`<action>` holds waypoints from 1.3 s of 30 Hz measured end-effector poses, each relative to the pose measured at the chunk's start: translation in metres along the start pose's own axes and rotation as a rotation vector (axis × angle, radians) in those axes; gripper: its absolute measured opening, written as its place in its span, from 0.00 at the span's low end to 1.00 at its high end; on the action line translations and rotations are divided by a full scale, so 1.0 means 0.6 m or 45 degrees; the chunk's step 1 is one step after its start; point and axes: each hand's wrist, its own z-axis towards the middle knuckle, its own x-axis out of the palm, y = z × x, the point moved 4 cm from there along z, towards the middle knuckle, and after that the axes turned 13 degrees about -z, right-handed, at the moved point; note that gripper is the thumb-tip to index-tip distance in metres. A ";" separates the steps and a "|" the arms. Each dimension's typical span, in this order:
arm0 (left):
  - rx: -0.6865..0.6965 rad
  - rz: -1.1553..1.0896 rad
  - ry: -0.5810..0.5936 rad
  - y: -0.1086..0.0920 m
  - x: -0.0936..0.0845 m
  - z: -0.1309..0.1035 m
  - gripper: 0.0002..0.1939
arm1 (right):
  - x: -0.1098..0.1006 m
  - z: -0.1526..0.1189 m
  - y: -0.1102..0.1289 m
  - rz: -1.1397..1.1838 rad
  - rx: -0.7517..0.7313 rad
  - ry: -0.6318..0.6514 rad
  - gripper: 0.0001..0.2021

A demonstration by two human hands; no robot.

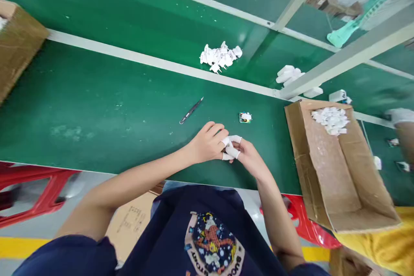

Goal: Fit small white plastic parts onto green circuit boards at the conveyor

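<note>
Forearms [161, 169] angled inward; left hand [209, 142] and right hand [251, 156] meet over glossy green surface [97, 112], white-capped fingertips [233, 152] curled together. Cannot tell what they grip.

Single near view from head height, forward and steeply down over the green table [97, 108]

1. I see the left hand [208, 143] and right hand [251, 157] together, both wearing white finger cots [233, 152].
2. Beyond them, I spot tweezers [191, 111] and a circuit board [245, 117].
3. Rightward, a cardboard box [333, 168] holds white pieces [331, 119].
</note>
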 end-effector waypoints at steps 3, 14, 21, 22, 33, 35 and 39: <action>-0.028 0.011 0.042 -0.002 0.004 -0.003 0.23 | -0.004 -0.001 -0.004 0.091 -0.075 -0.055 0.14; -0.186 -0.133 0.034 0.003 0.000 -0.001 0.12 | -0.014 -0.001 -0.006 -0.203 -0.196 -0.513 0.21; -0.537 -0.574 -0.021 0.041 0.009 -0.015 0.20 | -0.003 -0.024 0.035 -0.643 -0.549 -0.652 0.17; -0.559 -0.653 -0.025 0.043 0.010 -0.015 0.20 | -0.007 -0.025 0.036 -0.589 -0.577 -0.636 0.17; -0.477 -0.683 0.053 0.032 0.019 -0.016 0.22 | -0.026 0.011 -0.018 0.165 -0.367 -0.360 0.20; -0.477 -0.705 0.016 0.032 0.010 -0.016 0.23 | -0.027 0.016 -0.026 0.274 -0.368 -0.338 0.20; -0.652 -0.598 0.017 0.074 -0.016 -0.001 0.23 | -0.056 0.014 -0.041 0.086 -0.376 -0.498 0.17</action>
